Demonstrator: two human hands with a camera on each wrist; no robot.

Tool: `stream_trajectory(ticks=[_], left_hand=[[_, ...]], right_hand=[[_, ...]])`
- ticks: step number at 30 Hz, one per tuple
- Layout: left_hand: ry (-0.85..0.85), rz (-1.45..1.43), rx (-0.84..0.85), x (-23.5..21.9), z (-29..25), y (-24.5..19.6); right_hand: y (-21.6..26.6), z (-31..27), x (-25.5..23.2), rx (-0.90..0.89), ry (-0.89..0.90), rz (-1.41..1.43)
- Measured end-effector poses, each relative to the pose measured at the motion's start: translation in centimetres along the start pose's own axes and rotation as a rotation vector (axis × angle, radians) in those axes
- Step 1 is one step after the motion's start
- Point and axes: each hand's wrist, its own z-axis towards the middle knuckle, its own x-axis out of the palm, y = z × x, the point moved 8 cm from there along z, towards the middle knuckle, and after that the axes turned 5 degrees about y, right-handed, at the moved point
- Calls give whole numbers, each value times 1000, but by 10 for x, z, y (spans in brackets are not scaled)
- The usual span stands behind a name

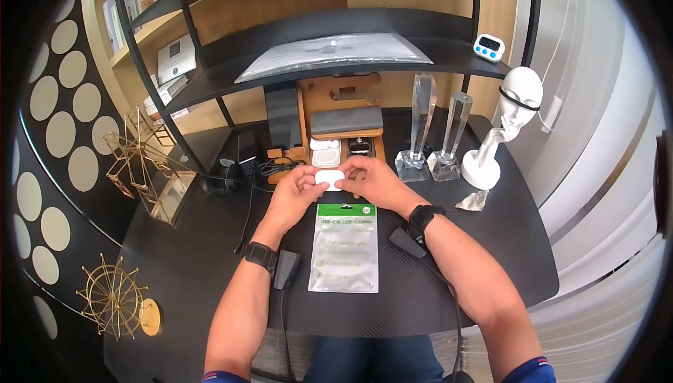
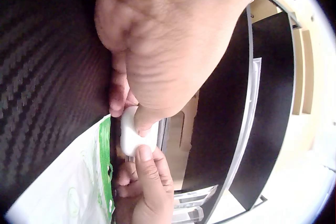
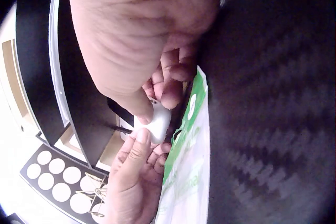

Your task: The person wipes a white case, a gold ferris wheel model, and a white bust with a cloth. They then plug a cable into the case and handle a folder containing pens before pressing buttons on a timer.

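Observation:
A small white case with rounded corners, shaped like an earbud case (image 1: 329, 180), is held between both hands above the desk. My left hand (image 1: 298, 188) pinches its left end, the thumb lying on the upper face. On the right end, my right hand (image 1: 375, 183) grips it the same way. Both wrist views show the two thumbs pressing the white face close together; fingers hide its underside. Just below the hands lies a green and clear pouch (image 1: 343, 250) printed "USB-C to USB-C Cable".
Beyond the hands stands a wooden organizer (image 1: 343, 133) with a white open tray (image 1: 326, 156) and a watch (image 1: 359, 146). Crystal trophies (image 1: 420, 117) and a white head figurine (image 1: 520, 96) are at right. Left are dark cables (image 1: 277, 166) and a gold wheel ornament (image 1: 112, 299). A shelf (image 1: 449, 57) overhangs the back.

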Motion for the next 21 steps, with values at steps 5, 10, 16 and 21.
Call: stream_trajectory(ticks=[5, 10, 16, 21], left_hand=[[64, -29, 74, 3, 3, 5], [71, -1, 71, 8, 0, -3], [50, -26, 99, 6, 1, 0], [15, -131, 122, 5, 4, 1]], right_hand=[[6, -2, 0, -25, -19, -39], [10, -4, 3, -1, 36, -161], [15, -3, 0, -25, -56, -305], [30, -3, -2, -115, -127, -319]])
